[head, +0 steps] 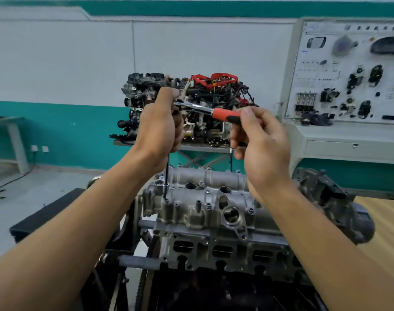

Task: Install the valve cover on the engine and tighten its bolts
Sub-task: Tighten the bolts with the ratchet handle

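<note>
The grey aluminium valve cover [205, 205] sits on top of the engine [225, 254] in front of me. A ratchet wrench [216, 112] with a red and black handle carries a long extension bar [167, 173] that stands upright. Its tip sits on a bolt [166, 200] at the cover's near left corner. My left hand [160, 124] grips the top of the extension bar under the ratchet head. My right hand [259, 140] holds the handle's end between thumb and fingers. Several other bolts stand along the cover's edges.
A second engine [187, 108] with red parts stands on a metal table behind. A white training panel [348, 70] with mounted car parts fills the right. A transmission housing [333, 203] lies on a wooden bench [384, 232] at right. A black stand [57, 212] is at left.
</note>
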A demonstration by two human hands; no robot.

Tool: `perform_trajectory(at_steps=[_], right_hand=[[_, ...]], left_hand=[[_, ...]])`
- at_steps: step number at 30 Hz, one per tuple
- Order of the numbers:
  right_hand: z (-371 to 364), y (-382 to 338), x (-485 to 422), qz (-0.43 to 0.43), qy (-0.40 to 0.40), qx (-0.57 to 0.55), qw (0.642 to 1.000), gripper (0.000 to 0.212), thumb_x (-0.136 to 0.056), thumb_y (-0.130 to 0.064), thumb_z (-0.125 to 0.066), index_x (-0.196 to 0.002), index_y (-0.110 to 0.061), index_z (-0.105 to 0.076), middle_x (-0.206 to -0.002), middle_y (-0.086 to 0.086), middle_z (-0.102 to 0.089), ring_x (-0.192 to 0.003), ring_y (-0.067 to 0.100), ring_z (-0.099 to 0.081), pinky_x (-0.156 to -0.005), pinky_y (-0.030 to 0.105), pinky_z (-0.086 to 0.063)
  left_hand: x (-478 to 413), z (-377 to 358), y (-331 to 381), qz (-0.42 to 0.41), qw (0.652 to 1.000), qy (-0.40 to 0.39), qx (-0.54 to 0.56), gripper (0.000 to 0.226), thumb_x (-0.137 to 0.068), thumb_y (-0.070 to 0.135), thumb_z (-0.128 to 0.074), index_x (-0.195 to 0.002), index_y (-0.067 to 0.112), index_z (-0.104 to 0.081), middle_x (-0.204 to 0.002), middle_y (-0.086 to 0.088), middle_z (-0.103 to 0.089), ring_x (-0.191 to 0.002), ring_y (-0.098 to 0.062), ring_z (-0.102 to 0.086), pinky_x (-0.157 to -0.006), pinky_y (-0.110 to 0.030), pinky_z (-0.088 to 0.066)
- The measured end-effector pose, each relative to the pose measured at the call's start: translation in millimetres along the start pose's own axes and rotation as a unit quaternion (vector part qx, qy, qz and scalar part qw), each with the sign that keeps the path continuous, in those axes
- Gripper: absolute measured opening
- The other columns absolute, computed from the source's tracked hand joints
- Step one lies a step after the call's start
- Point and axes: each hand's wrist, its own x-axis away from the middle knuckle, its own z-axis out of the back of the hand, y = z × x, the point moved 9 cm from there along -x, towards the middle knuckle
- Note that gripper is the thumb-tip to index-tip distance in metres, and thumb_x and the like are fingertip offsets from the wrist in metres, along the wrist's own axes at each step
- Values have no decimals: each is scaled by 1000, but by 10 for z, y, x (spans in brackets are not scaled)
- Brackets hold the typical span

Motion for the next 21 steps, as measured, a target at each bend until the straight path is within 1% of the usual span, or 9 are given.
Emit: perform_trajectory(at_steps=[2, 7, 13, 17, 19, 21], right_hand=[[-25, 22, -9, -1, -5, 0, 1000, 16, -103, -16, -49, -91, -15, -60, -65, 2, -57, -56, 10, -51, -48, 18, -40], [-27, -38, -45, 9, 2, -16, 1000, 16, -103, -15, -50, -91, -14, -61, -67, 2, -58, -57, 11, -52, -48, 17, -40], [-41, -42, -59, 18, 7, -21, 1000, 15, -102, -15, -51, -90, -14, -61, -64, 1, -58, -57, 12, -52, -48, 18, -40], [-35, -44, -51, 20, 17, -7, 1000, 16, -101, -14, -53, -89, -14, -63, -65, 4, -57, -57, 13, -51, -49, 20, -40], [-43, -138, 15, 50, 16, 16, 998, 14, -98, -13, -58, -87, -14, -67, -64, 2, -59, -56, 13, -50, -49, 21, -39], [-164, -314, 211, 125, -12, 28, 992, 6, -92, -15, -67, -88, -18, -71, -66, -4, -63, -56, 12, -53, -47, 22, -43]], left_hand=[[-3, 48, -29, 4, 1000, 9, 1, 54, -96, 40, -41, -47, 31, -23, -43, 9, -20, -43, -16, -9, -39, -20, -15], [-24, 22, 38, -2, 1000, 4, 12, 46, -84, 44, -44, -48, 28, -21, -44, 7, -18, -45, -18, -8, -40, -21, -14], [-6, 26, -2, 10, 1000, 6, 27, 52, -96, 39, -41, -48, 28, -22, -45, 7, -18, -43, -16, -9, -40, -20, -14], [-60, 62, -67, 26, 999, 8, 30, 51, -94, 42, -43, -49, 29, -23, -45, 8, -18, -44, -16, -9, -39, -19, -15], [-120, 63, -126, 52, 998, 3, 39, 52, -94, 45, -44, -49, 28, -23, -46, 8, -18, -43, -16, -9, -38, -18, -15], [-170, 16, -170, 74, 996, -1, 41, 55, -96, 46, -44, -47, 28, -26, -45, 8, -20, -42, -14, -12, -41, -18, -13]])
